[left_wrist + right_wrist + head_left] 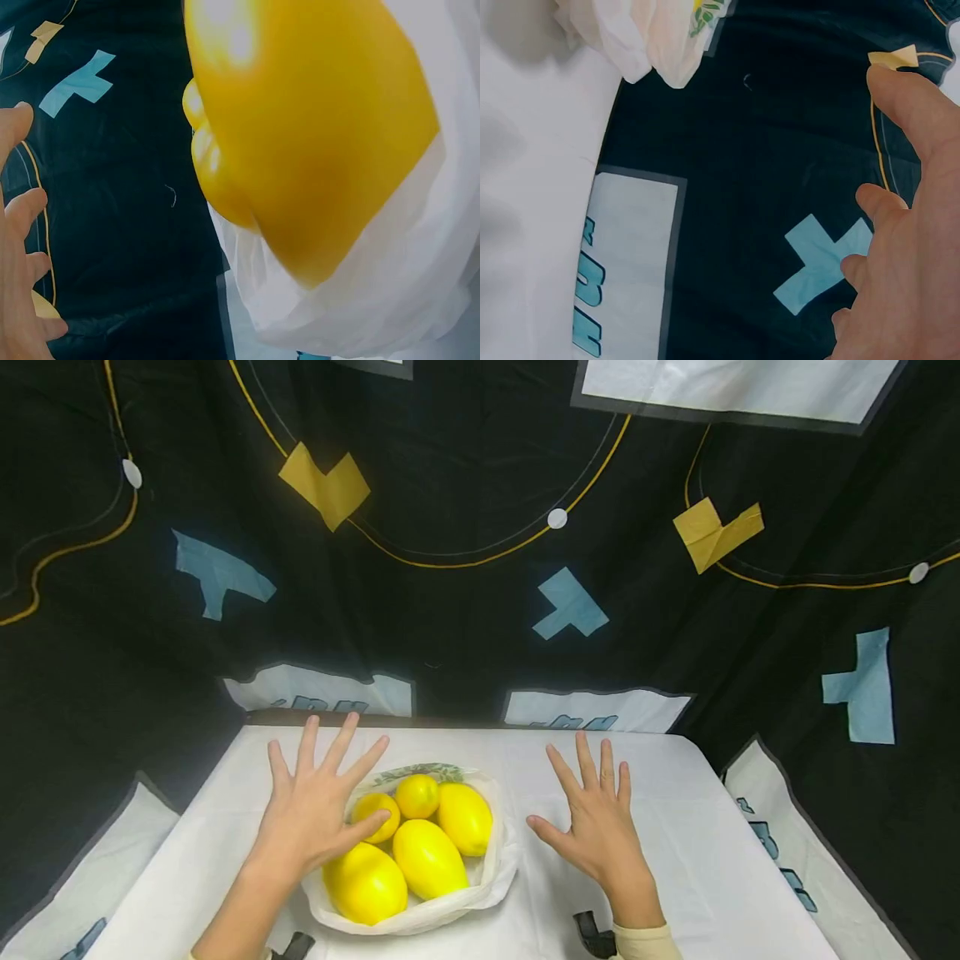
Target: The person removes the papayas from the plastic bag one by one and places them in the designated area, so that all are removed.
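Observation:
A white plastic bag (pixel 491 893) with a green leaf print at its far rim sits on the table, its mouth wide. Inside lie several smooth yellow lemon-like fruits (pixel 429 860), some larger than others. My left hand (pixel 311 814) has its fingers spread over the bag's left side, and its thumb overlaps a small fruit in the head view. In the left wrist view a large yellow fruit (pixel 315 127) with a tapered end fills much of the picture. My right hand (pixel 596 831), fingers spread and holding nothing, is to the right of the bag, apart from it.
The white tabletop (pixel 720 877) extends around the bag to a far edge. Behind it hangs a black cloth (pixel 450 627) with blue and yellow tape pieces and printed white panels. Dark straps (pixel 592 935) show at both wrists.

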Motion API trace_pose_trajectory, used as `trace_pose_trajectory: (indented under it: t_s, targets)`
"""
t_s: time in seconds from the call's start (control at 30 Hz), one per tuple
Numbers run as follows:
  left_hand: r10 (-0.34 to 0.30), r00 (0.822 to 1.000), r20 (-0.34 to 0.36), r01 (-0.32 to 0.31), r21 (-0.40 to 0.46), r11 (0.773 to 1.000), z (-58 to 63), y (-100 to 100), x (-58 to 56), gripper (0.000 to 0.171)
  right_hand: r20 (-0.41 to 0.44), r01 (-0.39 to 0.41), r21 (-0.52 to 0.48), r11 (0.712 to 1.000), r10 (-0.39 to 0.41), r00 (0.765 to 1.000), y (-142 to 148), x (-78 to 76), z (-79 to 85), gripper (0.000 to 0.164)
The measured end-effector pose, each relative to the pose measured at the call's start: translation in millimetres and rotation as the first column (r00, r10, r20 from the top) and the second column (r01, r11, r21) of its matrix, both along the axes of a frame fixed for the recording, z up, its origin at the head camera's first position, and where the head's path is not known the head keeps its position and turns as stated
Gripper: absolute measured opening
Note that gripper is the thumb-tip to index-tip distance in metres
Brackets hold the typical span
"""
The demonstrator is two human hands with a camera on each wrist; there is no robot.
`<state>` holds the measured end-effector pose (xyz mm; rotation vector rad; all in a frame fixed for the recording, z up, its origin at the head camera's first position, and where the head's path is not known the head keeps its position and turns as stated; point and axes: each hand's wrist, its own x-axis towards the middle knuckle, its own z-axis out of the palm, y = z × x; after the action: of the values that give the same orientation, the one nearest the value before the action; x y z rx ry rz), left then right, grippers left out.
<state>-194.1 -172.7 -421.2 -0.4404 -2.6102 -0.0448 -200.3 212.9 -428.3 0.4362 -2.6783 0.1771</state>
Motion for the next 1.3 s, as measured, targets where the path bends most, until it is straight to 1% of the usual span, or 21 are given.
trace_pose_trajectory:
  t_s: [0.2, 0.4, 0.53, 0.63, 0.7, 0.73, 0.8, 0.9, 1.03, 1.1, 1.17, 1.23, 1.27, 1.3]
  targets:
    - [0.006, 1.000, 0.008, -0.006, 0.012, 1.000, -4.7, -6, 0.0, 0.095, 0.023, 0.001, -0.008, 1.000, -0.001, 1.000, 0, 1.2, -5.6, 0.091]
    - [0.016, 0.999, 0.040, -0.019, 0.063, 0.998, -9.1, -16, 0.8, 0.098, 0.022, -0.006, -0.002, 1.000, 0.006, 1.000, -1, -4.4, -6.7, 0.091]
    - [0.008, 0.996, 0.088, -0.020, 0.136, 0.991, -15.0, -21, -4.1, 0.097, 0.012, -0.016, 0.005, 1.000, 0.015, 1.000, -1, -10.3, -5.4, 0.091]
    - [-0.016, 0.985, 0.171, -0.026, 0.239, 0.971, -23.0, -25, -10.2, 0.094, -0.004, -0.024, 0.008, 1.000, 0.024, 1.000, -1, -14.0, -2.7, 0.091]
    - [-0.042, 0.970, 0.239, -0.038, 0.319, 0.947, -30.7, -28, -14.6, 0.091, -0.009, -0.029, 0.005, 1.000, 0.029, 1.000, -2, -15.8, 0.0, 0.091]
    - [-0.062, 0.961, 0.269, -0.041, 0.362, 0.931, -35.3, -30, -16.9, 0.090, -0.011, -0.031, 0.004, 1.000, 0.031, 0.999, -2, -16.7, 1.4, 0.092]
    - [-0.105, 0.941, 0.322, -0.053, 0.444, 0.894, -45.0, -32, -21.2, 0.086, -0.017, -0.038, -0.003, 0.999, 0.038, 0.999, -4, -18.7, 4.3, 0.093]
    - [-0.179, 0.914, 0.365, -0.058, 0.553, 0.831, -58.4, -36, -26.2, 0.078, -0.024, -0.053, -0.014, 0.998, 0.053, 0.998, -6, -22.2, 8.1, 0.094]
    - [-0.301, 0.864, 0.403, -0.056, 0.672, 0.739, -72.4, -37, -29.8, 0.065, -0.023, -0.076, -0.042, 0.996, 0.075, 0.997, -8, -25.8, 12.2, 0.096]
    - [-0.357, 0.829, 0.430, -0.071, 0.714, 0.696, -77.2, -37, -30.5, 0.060, -0.017, -0.097, -0.075, 0.992, 0.096, 0.995, -9, -27.0, 13.8, 0.097]
    - [-0.383, 0.804, 0.455, -0.096, 0.735, 0.672, -80.9, -37, -30.7, 0.056, -0.008, -0.121, -0.119, 0.985, 0.121, 0.993, -10, -28.2, 15.0, 0.098]
    - [-0.393, 0.784, 0.481, -0.128, 0.744, 0.656, -82.7, -37, -30.5, 0.053, 0.001, -0.149, -0.167, 0.975, 0.151, 0.989, -11, -29.1, 15.9, 0.100]
    - [-0.394, 0.777, 0.492, -0.140, 0.745, 0.653, -83.6, -37, -30.4, 0.052, 0.004, -0.163, -0.190, 0.968, 0.167, 0.986, -12, -29.6, 16.2, 0.100]
    - [-0.394, 0.775, 0.494, -0.144, 0.745, 0.651, -84.5, -38, -30.6, 0.051, 0.008, -0.172, -0.211, 0.962, 0.177, 0.984, -13, -30.2, 16.3, 0.101]
